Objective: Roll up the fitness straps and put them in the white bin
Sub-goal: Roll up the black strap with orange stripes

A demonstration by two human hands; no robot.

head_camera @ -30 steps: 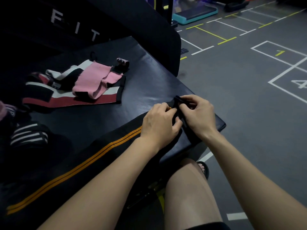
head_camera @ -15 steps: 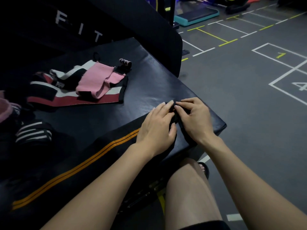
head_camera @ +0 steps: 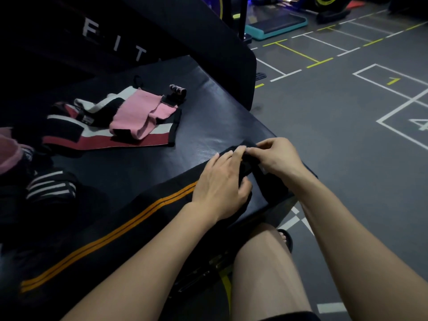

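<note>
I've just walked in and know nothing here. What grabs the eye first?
Two bare hands, left hand and right hand, work the end of a black strap with orange stripes at the near corner of a black padded bench. Farther back on the bench lies a pink strap atop a red, white and black one.

Single head-worn view, wide-angle, looking forward and down from a seated position. Both hands, left hand (head_camera: 220, 181) and right hand (head_camera: 276, 156), sit close at centre over the black padded bench (head_camera: 208, 117). Gym floor (head_camera: 347, 135) fills the right side, farther off.
</note>
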